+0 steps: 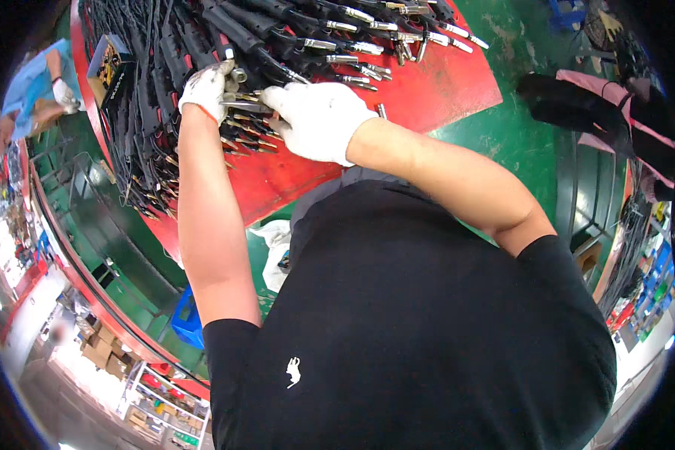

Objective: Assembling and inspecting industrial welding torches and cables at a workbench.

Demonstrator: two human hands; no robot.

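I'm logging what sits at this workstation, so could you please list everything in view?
Red table: one, red, upper middle.
Black-handled tools with metal tips: many, too tangled to count, black and silver, heaped across the table.
Brass-tipped parts: several, brass, below the hands.
Small box: one, black and yellow, table's left edge.
Blue crate: one, blue, on the floor, lower left.
Green floor: green, right of the table.
Another person: one, light blue top, far left.
Left hand: white glove, on the tools.
Right hand: white glove, beside it.
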